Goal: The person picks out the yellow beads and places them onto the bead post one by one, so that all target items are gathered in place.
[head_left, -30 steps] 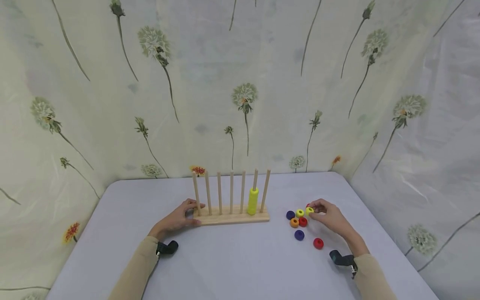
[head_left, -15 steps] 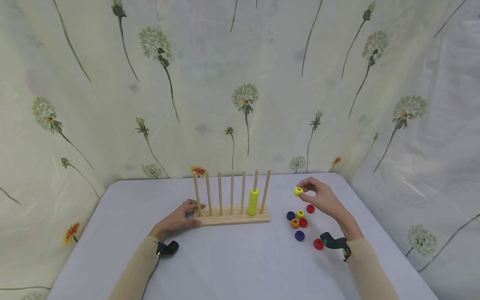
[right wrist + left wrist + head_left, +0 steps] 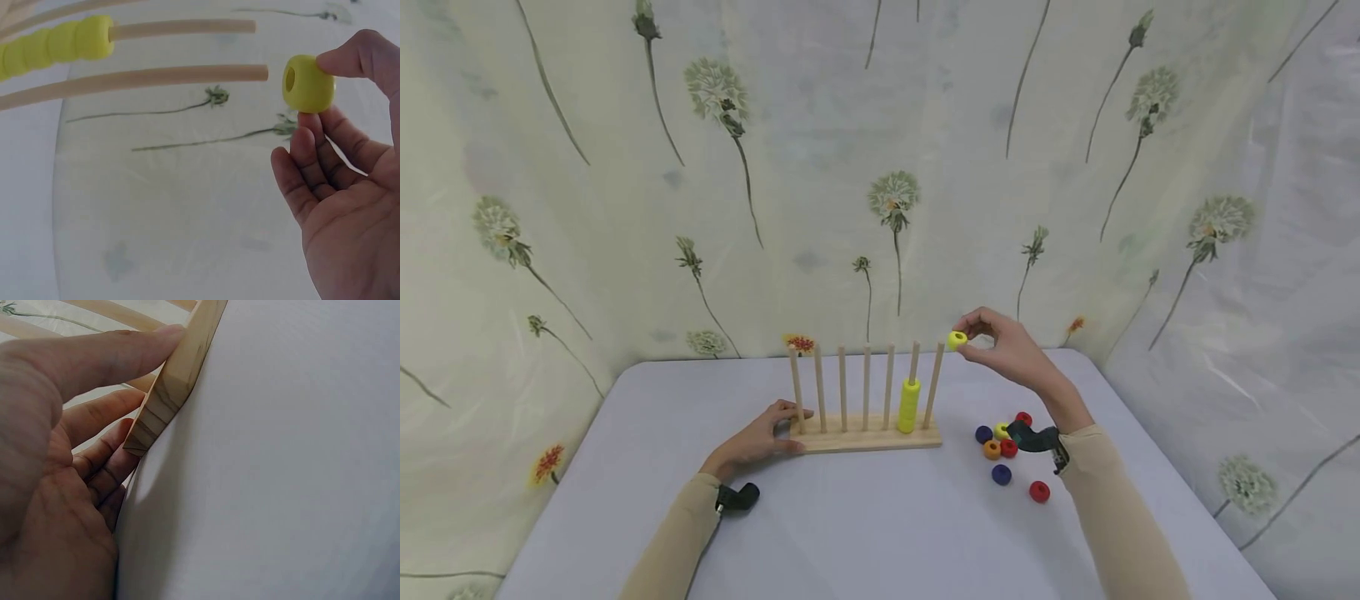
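A wooden peg stand [image 3: 872, 440] with several upright pegs sits on the table. My left hand [image 3: 754, 440] grips its left end; in the left wrist view the thumb lies on one side of the base [image 3: 178, 369] and the fingers on the other. Between thumb and fingertips, my right hand [image 3: 1009, 350] pinches a yellow bead [image 3: 957, 340] near the top of the rightmost peg [image 3: 935, 383]. The right wrist view shows this bead's hole facing the peg's tip, with a small gap between them. Stacked yellow beads [image 3: 908, 407] fill the lower part of the second peg from the right.
Right of the stand lie loose beads: an orange bead [image 3: 992, 450], a yellow one partly hidden by the wrist camera [image 3: 1033, 437], blue beads [image 3: 1002, 474] and red beads [image 3: 1039, 492]. A flower-printed cloth [image 3: 805, 167] hangs behind the white table [image 3: 865, 525].
My right hand has picked the yellow bead up from the loose group and carried it up and left to the rightmost peg. The left hand has stayed on the stand.
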